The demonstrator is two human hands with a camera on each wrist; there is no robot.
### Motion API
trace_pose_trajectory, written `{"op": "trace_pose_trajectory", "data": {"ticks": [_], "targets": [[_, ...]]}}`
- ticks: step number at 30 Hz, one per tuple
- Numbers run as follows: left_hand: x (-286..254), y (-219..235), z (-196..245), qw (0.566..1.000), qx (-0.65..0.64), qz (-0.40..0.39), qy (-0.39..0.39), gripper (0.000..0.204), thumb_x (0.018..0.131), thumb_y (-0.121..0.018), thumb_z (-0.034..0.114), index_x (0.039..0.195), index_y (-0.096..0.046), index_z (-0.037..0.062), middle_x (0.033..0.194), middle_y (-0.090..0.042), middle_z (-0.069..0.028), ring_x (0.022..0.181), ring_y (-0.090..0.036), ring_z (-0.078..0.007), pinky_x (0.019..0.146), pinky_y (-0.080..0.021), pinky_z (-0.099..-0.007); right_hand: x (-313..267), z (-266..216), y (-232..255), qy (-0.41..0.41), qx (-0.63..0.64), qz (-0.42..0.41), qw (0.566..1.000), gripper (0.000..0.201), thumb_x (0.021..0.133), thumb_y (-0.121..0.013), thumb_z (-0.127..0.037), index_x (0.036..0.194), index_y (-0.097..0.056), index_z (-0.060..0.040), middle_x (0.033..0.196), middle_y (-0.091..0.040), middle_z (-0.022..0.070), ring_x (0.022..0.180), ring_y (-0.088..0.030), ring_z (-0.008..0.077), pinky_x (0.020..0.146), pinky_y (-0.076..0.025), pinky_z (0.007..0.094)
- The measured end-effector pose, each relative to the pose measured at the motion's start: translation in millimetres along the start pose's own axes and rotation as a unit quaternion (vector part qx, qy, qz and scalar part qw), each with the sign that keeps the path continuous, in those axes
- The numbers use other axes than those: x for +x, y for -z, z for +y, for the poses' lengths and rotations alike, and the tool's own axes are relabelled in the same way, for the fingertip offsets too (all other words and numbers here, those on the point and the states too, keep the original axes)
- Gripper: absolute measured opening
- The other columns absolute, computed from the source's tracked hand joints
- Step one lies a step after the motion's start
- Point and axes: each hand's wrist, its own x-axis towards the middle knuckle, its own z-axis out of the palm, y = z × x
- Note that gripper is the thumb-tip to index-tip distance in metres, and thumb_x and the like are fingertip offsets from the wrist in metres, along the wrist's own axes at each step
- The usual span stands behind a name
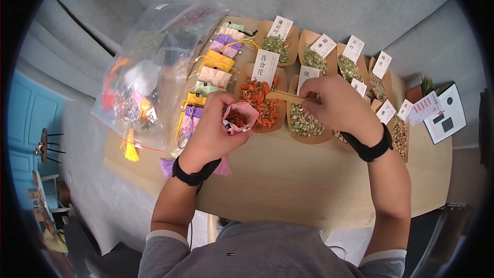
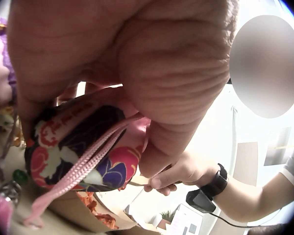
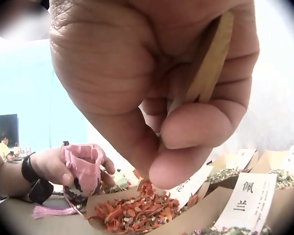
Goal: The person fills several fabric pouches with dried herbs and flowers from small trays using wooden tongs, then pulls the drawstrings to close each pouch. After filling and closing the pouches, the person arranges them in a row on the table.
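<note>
My left hand grips a small pink drawstring sachet, its mouth facing up with dark reddish dried bits inside. The left wrist view shows the sachet's flowered fabric and its braided pink cord. My right hand pinches the handle of a wooden spoon, which points left over a paper tray of orange dried petals. In the right wrist view the spoon's handle runs up between fingers and palm; its far end is hidden. Beside the petals is a tray of pale green herbs.
More labelled herb trays stand in rows at the back and right. A column of finished-looking sachets lies left of the trays. A clear plastic bag with tassels covers the table's left. A potted plant stands far right.
</note>
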Motion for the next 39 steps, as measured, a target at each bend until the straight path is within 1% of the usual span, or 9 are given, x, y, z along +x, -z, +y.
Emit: {"op": "trace_pose_trajectory", "data": {"ticks": [6, 12, 17, 21, 24, 27, 31, 34, 39], "targets": [[0, 2, 8, 1.0, 0.02, 0.001, 0.004, 0.069, 0.072, -0.083, -0.002, 0.127, -0.042, 0.0072, 0.116, -0.051, -0.0071, 0.105, -0.058, -0.0144, 0.089, -0.052, -0.0296, -2, -25, 26, -0.014, 0.089, -0.024, 0.996, 0.012, 0.081, -0.072, 0.0, 0.094, -0.071, 0.0017, 0.077, -0.07, 0.011, 0.072, -0.068, 0.0191, 0.068, -0.052, 0.0323], [1, -3, 9, 0.994, -0.1, -0.005, 0.05, 0.068, 0.071, -0.083, -0.001, 0.125, -0.043, 0.0071, 0.116, -0.051, -0.0064, 0.109, -0.057, -0.0154, 0.093, -0.051, -0.03, 15, -48, 8, 0.048, 0.008, -0.097, 0.994, 0.011, 0.081, -0.071, -0.006, 0.091, -0.071, -0.0024, 0.08, -0.07, 0.015, 0.074, -0.068, 0.0289, 0.067, -0.051, 0.0389], [0, 1, 4, 1.0, 0.014, -0.012, 0.011, 0.067, 0.072, -0.083, -0.001, 0.124, -0.042, 0.007, 0.116, -0.051, -0.0065, 0.108, -0.056, -0.0149, 0.093, -0.051, -0.0304, 27, -51, -26, 0.101, -0.044, -0.074, 0.991, 0.006, 0.083, -0.066, -0.008, 0.085, -0.067, -0.0026, 0.079, -0.066, 0.0171, 0.077, -0.066, 0.0364, 0.068, -0.05, 0.0469], [0, 1, 1, 0.999, 0.032, -0.006, -0.009, 0.066, 0.072, -0.082, -0.001, 0.124, -0.042, 0.0072, 0.116, -0.051, -0.0068, 0.108, -0.056, -0.0149, 0.092, -0.051, -0.0301, 17, -51, -9, 0.117, -0.036, -0.045, 0.991, 0.007, 0.082, -0.067, -0.008, 0.086, -0.068, -0.0029, 0.078, -0.067, 0.0166, 0.077, -0.066, 0.0366, 0.069, -0.05, 0.0469], [1, 2, 12, 0.999, 0.039, -0.004, -0.014, 0.067, 0.072, -0.083, -0.001, 0.124, -0.042, 0.0072, 0.117, -0.051, -0.0071, 0.107, -0.057, -0.0151, 0.091, -0.051, -0.0297, 14, -51, 13, 0.054, -0.009, -0.067, 0.996, 0.01, 0.082, -0.069, -0.011, 0.09, -0.07, -0.0041, 0.082, -0.069, 0.0156, 0.079, -0.067, 0.0367, 0.07, -0.051, 0.0463], [0, 0, 6, 1.0, 0.023, -0.007, -0.002, 0.067, 0.072, -0.084, -0.001, 0.124, -0.042, 0.0073, 0.116, -0.051, -0.0069, 0.105, -0.058, -0.0151, 0.091, -0.051, -0.0295, 15, -47, 0, 0.079, -0.097, -0.084, 0.989, 0.014, 0.081, -0.071, -0.011, 0.093, -0.071, -0.0037, 0.088, -0.071, 0.0159, 0.08, -0.068, 0.0358, 0.07, -0.052, 0.0436], [1, -2, 6, 1.0, -0.014, 0.004, -0.017, 0.067, 0.072, -0.084, -0.001, 0.123, -0.042, 0.0073, 0.115, -0.052, -0.0068, 0.103, -0.058, -0.0148, 0.09, -0.051, -0.0291, 11, -49, 0, 0.084, -0.076, -0.082, 0.99, 0.016, 0.081, -0.072, -0.01, 0.096, -0.071, -0.0033, 0.089, -0.072, 0.016, 0.079, -0.068, 0.0346, 0.071, -0.053, 0.041], [0, 4, 3, 1.0, 0.007, 0.009, 0.006, 0.067, 0.072, -0.083, -0.001, 0.124, -0.042, 0.0071, 0.115, -0.052, -0.0071, 0.105, -0.057, -0.0148, 0.091, -0.05, -0.03, 4, -33, 20, -0.015, 0.042, -0.045, 0.998, 0.015, 0.083, -0.072, -0.01, 0.097, -0.071, -0.0032, 0.087, -0.072, 0.0162, 0.079, -0.068, 0.0345, 0.072, -0.054, 0.0419], [2, 3, 0, 1.0, 0.012, 0.021, -0.012, 0.069, 0.067, -0.088, 0.007, 0.12, -0.044, 0.0044, 0.114, -0.048, -0.0117, 0.102, -0.054, -0.023, 0.09, -0.048, -0.0343, -10, 1, -18, -0.014, -0.033, -0.047, 0.998, 0.014, 0.084, -0.07, -0.01, 0.094, -0.07, -0.0018, 0.086, -0.07, 0.019, 0.08, -0.068, 0.038, 0.072, -0.054, 0.0461]]}}
